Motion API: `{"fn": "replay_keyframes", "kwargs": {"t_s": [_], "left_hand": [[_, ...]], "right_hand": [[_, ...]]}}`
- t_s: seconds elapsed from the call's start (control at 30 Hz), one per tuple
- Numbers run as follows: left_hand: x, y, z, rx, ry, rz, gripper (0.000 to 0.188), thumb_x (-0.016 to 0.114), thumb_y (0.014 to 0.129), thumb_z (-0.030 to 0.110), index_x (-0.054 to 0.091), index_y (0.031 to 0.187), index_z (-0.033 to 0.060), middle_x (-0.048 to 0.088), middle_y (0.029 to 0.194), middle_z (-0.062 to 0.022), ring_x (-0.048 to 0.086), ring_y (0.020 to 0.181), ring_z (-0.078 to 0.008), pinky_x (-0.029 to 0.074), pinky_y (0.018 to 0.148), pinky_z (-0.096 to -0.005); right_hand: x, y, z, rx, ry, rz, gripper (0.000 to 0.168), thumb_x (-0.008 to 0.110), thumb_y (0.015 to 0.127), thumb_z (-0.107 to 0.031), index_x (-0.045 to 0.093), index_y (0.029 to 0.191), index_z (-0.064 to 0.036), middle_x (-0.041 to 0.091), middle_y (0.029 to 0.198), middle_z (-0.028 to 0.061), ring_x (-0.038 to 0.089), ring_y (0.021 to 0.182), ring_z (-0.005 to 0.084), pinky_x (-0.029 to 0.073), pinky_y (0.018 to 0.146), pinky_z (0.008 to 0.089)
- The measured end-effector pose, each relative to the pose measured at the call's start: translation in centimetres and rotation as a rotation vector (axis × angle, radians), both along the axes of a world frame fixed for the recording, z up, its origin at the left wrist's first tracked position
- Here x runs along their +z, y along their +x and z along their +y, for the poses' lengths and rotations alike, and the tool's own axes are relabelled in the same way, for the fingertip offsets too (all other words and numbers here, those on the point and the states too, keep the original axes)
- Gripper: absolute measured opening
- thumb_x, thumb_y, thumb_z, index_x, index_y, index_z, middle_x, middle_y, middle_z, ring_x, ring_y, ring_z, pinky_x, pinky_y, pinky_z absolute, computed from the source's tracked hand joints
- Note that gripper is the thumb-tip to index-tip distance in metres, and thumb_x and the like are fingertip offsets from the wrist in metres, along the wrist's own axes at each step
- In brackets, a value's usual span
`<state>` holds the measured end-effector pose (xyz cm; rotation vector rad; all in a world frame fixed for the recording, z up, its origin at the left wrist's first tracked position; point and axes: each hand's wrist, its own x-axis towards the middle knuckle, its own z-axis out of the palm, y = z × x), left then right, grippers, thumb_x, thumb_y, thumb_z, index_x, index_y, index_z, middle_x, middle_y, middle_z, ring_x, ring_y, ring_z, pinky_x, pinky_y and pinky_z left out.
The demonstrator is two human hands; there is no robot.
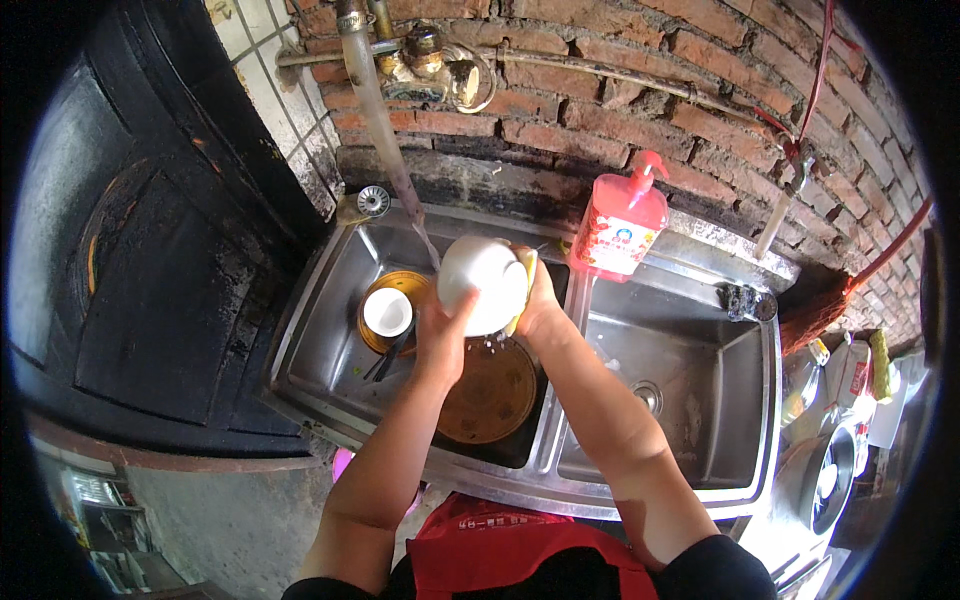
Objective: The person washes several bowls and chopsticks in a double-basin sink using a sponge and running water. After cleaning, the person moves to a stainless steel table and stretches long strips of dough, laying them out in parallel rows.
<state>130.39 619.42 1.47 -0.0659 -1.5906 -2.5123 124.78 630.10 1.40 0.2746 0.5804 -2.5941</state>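
My left hand [444, 330] grips a white bowl [480, 281] by its near left side, the thumb across its outer wall. The bowl is tipped so that its underside faces me, above the left basin of a steel double sink [549, 450]. At the bowl's right side, my right hand [540, 300] presses a yellow sponge [526, 289] against it. Water runs from a translucent hose [382, 127] just left of the bowl, and drops fall below it. In that basin lie a small white cup or bowl [388, 313], dark utensils [386, 360] and a round brown board or lid [487, 397].
A pink pump bottle [616, 225] stands on the sink's back ledge. A strainer [373, 201] lies at the back left corner. The right basin [660, 337] has a drain. Brick wall [585, 90] rises behind; a dark door [165, 285] stands left.
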Motion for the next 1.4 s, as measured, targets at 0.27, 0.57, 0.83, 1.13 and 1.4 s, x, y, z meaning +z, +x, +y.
{"fn": "replay_keyframes", "kwargs": {"t_s": [0.27,0.57,0.83,1.13,1.4], "left_hand": [[0.6,0.2,-0.1,-0.29,-0.03,-0.036,0.023,0.056,0.074,-0.001,0.05,0.097,-0.0014,0.055,0.093,-0.0063,0.053,0.086,-0.0137,0.044,0.078,-0.0275],[0.6,0.6,-0.6,-0.255,-0.226,-0.081,0.022,0.062,0.072,0.012,0.055,0.087,-0.0022,0.058,0.08,-0.0052,0.053,0.073,-0.0112,0.041,0.07,-0.0248],[0.3,-0.3,-0.7,-0.22,0.484,-0.113,0.045,0.047,0.082,0.025,0.034,0.119,0.0022,0.043,0.116,-0.0081,0.04,0.108,-0.0187,0.03,0.093,-0.035],[-1.6,-1.2,-2.0,-0.209,0.648,-0.186,0.045,0.047,0.082,0.029,0.037,0.118,0.0039,0.042,0.118,-0.0079,0.038,0.11,-0.0194,0.028,0.095,-0.0367],[-2.9,-2.0,-4.2,-0.262,0.638,-0.186,0.048,0.052,0.079,0.03,0.037,0.117,0.0051,0.042,0.117,-0.0045,0.036,0.111,-0.0182,0.026,0.096,-0.0379]], "right_hand": [[1.5,-0.3,1.2,-0.144,0.453,0.46,0.029,0.038,0.08,-0.021,0.052,0.098,-0.004,0.056,0.094,0.0101,0.052,0.089,0.0219,0.043,0.076,0.031],[5.4,-1.8,0.1,0.238,1.535,1.095,0.018,0.048,0.073,-0.019,0.06,0.083,-0.008,0.057,0.094,0.008,0.057,0.08,0.0239,0.045,0.07,0.0314],[2.7,2.0,0.0,-0.594,1.383,1.172,0.031,0.055,0.072,-0.016,0.048,0.097,0.002,0.047,0.102,0.0182,0.045,0.098,0.0298,0.035,0.085,0.0335],[0.5,4.3,2.1,-0.488,1.498,1.479,0.035,0.056,0.065,-0.002,0.052,0.1,-0.001,0.052,0.103,0.0143,0.049,0.099,0.0287,0.039,0.085,0.0345],[-10.8,3.8,10.4,-0.356,2.102,1.148,0.038,0.054,0.067,-0.009,0.05,0.105,-0.007,0.05,0.107,0.0109,0.046,0.1,0.0275,0.033,0.088,0.037]]}}
